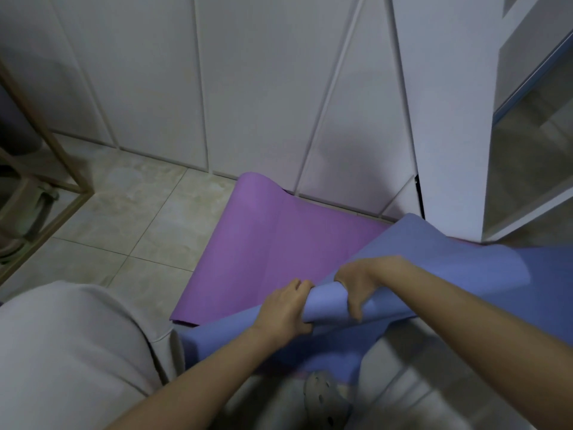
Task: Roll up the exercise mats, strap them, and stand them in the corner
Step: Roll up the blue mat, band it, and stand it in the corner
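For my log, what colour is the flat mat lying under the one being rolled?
Purple: the flat foam mat on the tiled floor, head view.

Blue mat [449, 262] cut off right; left fingers [299, 285] partly hidden.

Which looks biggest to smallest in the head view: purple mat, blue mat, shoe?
1. Purple mat and blue mat: alike, both partly hidden, so unranked.
2. Shoe: smallest, though nearest the camera.

Pale marbled tile floor [130, 209] carried a flat purple foam exercise mat [279, 243], its far end curling against the white panelled wall [248, 88]. A blue foam mat [325, 349] partly overlapped its near edge.
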### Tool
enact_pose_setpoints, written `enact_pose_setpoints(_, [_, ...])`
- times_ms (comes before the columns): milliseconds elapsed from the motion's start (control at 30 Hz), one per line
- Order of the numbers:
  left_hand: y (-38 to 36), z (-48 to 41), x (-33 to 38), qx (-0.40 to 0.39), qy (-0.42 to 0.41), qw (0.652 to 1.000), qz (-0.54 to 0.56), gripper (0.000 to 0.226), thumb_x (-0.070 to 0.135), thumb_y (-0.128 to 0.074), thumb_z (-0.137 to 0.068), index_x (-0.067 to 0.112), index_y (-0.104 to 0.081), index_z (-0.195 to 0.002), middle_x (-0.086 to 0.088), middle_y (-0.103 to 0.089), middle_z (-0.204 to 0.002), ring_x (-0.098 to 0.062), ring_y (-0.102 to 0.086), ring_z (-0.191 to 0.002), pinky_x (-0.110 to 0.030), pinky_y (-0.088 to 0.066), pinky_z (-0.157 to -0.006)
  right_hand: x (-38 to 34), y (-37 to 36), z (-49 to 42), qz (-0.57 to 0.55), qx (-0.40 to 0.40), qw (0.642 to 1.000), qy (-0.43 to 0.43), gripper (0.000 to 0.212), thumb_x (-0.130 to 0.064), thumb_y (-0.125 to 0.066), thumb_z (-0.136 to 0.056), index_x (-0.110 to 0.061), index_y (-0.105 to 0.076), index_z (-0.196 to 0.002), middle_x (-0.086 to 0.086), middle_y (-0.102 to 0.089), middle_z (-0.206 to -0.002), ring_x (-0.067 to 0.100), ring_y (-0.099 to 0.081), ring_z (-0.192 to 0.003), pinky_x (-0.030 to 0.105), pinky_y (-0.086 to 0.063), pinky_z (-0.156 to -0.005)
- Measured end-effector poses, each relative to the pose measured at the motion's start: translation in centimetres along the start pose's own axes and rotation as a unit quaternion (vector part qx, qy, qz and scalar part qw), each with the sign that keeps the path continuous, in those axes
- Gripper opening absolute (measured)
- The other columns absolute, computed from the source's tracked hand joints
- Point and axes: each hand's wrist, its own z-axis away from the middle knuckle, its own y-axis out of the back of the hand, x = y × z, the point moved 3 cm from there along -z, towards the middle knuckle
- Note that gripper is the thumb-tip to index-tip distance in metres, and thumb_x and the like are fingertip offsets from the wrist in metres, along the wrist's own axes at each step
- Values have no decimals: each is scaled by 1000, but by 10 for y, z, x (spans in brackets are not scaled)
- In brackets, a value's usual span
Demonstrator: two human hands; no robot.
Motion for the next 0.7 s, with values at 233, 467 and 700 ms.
enact_pose_setpoints(233, [-5, -15, -10, -116, 5, 989, 94, 60, 29, -75, -71, 16, -45, -121, -2, -60, -119, -27, -58, -105, -27, -38, -72, -12, -15, 0, 190, 212, 958, -27, 50, -22, -66, -83, -13, -41, -125, 7, -56, -122, 27, -55, -111, 34, -37, -90])
enact_pose_setpoints(467, [7, -22, -23, -262, -18, 949, 176, 84, 37, -73, -51, 18, -47, -128, 2, -57, -125, -15, -55, -108, -28, -44, -91, -20, -29, 8, 223, 303, 926, -11, 47, -16, -67, -83, -10, -38, -119, 12, -53, -117, 30, -53, -106, 35, -33, -83])
enact_pose_setpoints(700, [-11, -12, -24, -131, 9, 986, 99, 69, 30, -81, -65, 17, -46, -124, -5, -53, -124, -25, -53, -110, -31, -41, -84, -21, -23, 0, 165, 241, 956, -10, 56, -29, -69, -82, -9, -39, -125, 11, -58, -120, 31, -59, -107, 35, -41, -78])
